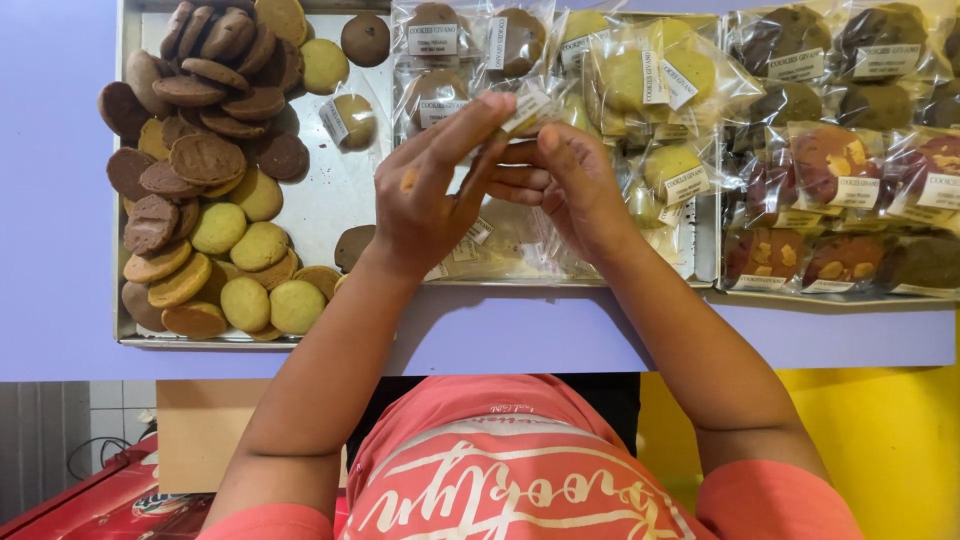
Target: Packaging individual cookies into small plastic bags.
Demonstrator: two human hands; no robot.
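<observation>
Both my hands are raised together over the middle of a metal tray (pixel 330 190). My left hand (pixel 435 195) and my right hand (pixel 570 185) pinch the same small clear packet with a white label (pixel 530 105) between their fingertips. What the packet holds is hidden by my fingers. Loose brown and yellow round cookies (pixel 205 175) are piled on the tray's left side. One single bagged yellow cookie (pixel 350 120) lies just left of my left hand.
Bagged cookies with white labels (pixel 650 80) fill the tray's right part. A second tray (pixel 830 290) at the right holds dark, reddish and brown bagged cookies. Both trays sit on a lilac table (pixel 60 300). A yellow surface (pixel 890 440) is below at the right.
</observation>
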